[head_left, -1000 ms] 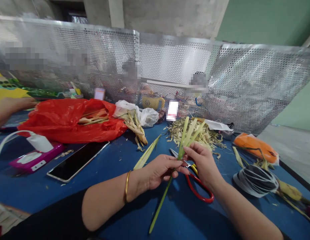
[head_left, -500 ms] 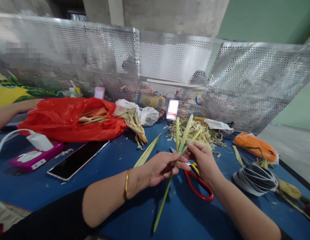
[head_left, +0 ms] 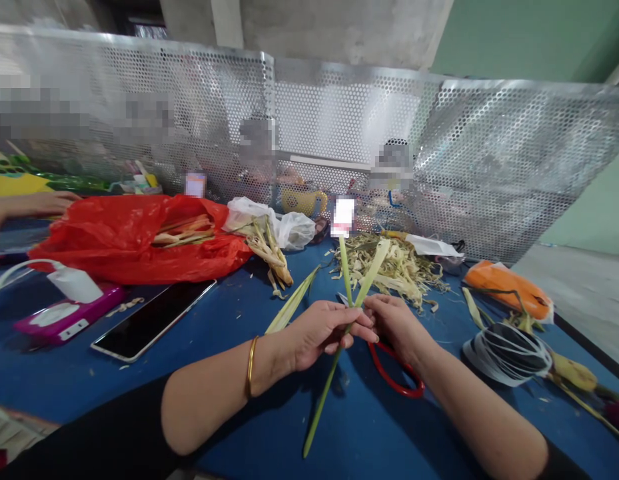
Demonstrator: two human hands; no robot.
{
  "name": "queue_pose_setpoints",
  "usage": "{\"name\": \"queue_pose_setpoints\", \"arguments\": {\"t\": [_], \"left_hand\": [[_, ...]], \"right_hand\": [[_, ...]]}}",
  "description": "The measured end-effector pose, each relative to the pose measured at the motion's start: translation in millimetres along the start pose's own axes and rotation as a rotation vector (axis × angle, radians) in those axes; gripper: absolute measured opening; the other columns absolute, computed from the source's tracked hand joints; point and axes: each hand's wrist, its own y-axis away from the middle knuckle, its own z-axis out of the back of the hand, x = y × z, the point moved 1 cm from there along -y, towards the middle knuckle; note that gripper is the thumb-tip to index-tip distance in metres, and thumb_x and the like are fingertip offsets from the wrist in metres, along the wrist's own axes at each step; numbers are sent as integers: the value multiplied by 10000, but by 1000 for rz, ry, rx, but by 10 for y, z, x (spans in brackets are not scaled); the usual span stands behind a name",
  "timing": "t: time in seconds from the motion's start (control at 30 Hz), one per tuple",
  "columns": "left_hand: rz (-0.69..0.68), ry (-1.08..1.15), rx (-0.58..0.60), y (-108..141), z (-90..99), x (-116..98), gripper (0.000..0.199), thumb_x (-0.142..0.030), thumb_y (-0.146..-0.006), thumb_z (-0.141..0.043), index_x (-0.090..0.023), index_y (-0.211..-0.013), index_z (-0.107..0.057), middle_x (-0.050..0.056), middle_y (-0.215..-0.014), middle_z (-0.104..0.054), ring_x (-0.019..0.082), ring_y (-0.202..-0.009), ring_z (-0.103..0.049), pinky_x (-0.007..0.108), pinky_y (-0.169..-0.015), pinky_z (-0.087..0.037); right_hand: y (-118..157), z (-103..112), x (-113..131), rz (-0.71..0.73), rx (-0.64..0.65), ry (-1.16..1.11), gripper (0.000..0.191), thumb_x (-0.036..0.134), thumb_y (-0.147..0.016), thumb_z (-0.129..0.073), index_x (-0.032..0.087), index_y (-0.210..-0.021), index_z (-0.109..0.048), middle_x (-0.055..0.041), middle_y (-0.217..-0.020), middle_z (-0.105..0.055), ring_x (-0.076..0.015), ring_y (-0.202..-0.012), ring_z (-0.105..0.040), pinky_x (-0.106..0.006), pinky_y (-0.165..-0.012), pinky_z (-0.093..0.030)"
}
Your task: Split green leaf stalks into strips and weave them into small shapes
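Note:
My left hand (head_left: 312, 337) is closed, pinching a bundle of long green leaf strips (head_left: 372, 273). Two strips fan upward from the fingers, and a green stalk (head_left: 320, 403) slants down below them. Close beside it, my right hand (head_left: 398, 330) is closed too, its fingertips pinched at the crossing of the strips. The part of the strip inside those fingertips is mostly hidden. Red-handled scissors (head_left: 396, 381) lie on the blue table under my right hand, partly covered by it. More pale green leaf strips (head_left: 292, 303) rest behind my left wrist.
A heap of shredded dry leaf (head_left: 406, 270) lies beyond my hands. To the left are a red plastic bag (head_left: 109, 233), a phone (head_left: 156, 320) and a purple power strip (head_left: 72, 317). Wound cord (head_left: 506, 357) sits at right. A perforated metal screen (head_left: 334, 113) stands behind. Another person's hand (head_left: 34, 203) is far left.
The short strip that pointed up and right no longer shows. My right hand has closed in and turned down over the crossing, covering more of the scissors.

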Motion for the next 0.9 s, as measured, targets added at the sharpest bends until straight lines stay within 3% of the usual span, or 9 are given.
{"name": "queue_pose_setpoints", "arguments": {"t": [0.1,0.2,0.27,0.37,0.47,0.57,0.7,0.8,0.9], "left_hand": [[1,-17,-39,-9,4,1,268,-377,-778,-654,-116,-837,-672,97,-796,-728,47,-461,-446,183,-385,-173],[11,-31,-66,-11,-2,-8,265,-373,-762,-663,-116,-825,-672,87,-776,-726,46,-450,-451,182,-378,-166],[20,-39,-75,-8,-8,-14,260,-367,-756,-667,-118,-830,-678,86,-779,-726,45,-451,-455,178,-378,-166],[30,-38,-75,-7,-4,-17,262,-361,-749,-681,-118,-845,-687,87,-794,-725,45,-459,-466,168,-374,-177],[54,39,-47,-14,12,-15,304,-394,-784,-649,-113,-891,-695,98,-819,-722,38,-453,-470,152,-354,-192],[102,156,-55,-30,31,-20,317,-408,-812,-623,-113,-899,-698,95,-792,-714,29,-431,-468,131,-336,-215],[135,239,-122,-53,49,-41,223,-326,-827,-619,-119,-861,-692,71,-739,-702,19,-395,-456,111,-311,-213],[80,202,-154,-58,59,-52,222,-318,-845,-597,-120,-888,-689,77,-759,-709,16,-386,-450,114,-301,-191],[-20,100,-109,-48,56,-50,289,-378,-844,-600,-109,-894,-690,100,-775,-715,21,-399,-456,123,-309,-183]], "right_hand": [[14,13,87,167,-109,51,211,292,-620,-716,187,-564,-542,57,-462,-490,-87,-422,-423,-204,-413,-345],[107,-35,200,359,-11,18,127,206,-630,-654,176,-751,-630,20,-689,-604,-104,-572,-509,-219,-540,-410],[174,-81,236,368,98,-13,128,202,-666,-625,174,-790,-630,10,-731,-605,-114,-634,-526,-227,-594,-412],[218,-111,235,314,97,22,136,283,-730,-638,179,-677,-569,34,-593,-529,-109,-578,-475,-237,-577,-383],[200,-93,216,353,49,128,225,330,-750,-634,183,-615,-530,32,-571,-524,-116,-576,-472,-247,-585,-387],[180,-59,212,453,34,262,159,317,-767,-602,180,-690,-576,10,-641,-573,-146,-638,-529,-275,-630,-427],[240,-38,286,742,-2,527,59,229,-785,-579,191,-755,-612,-35,-814,-621,-191,-793,-575,-329,-737,-457],[308,-48,366,957,-3,656,66,178,-789,-583,204,-741,-619,-53,-917,-595,-218,-927,-569,-365,-831,-454],[303,-38,381,966,-50,673,81,169,-808,-573,207,-753,-618,-49,-893,-589,-211,-911,-570,-351,-799,-467]]}}
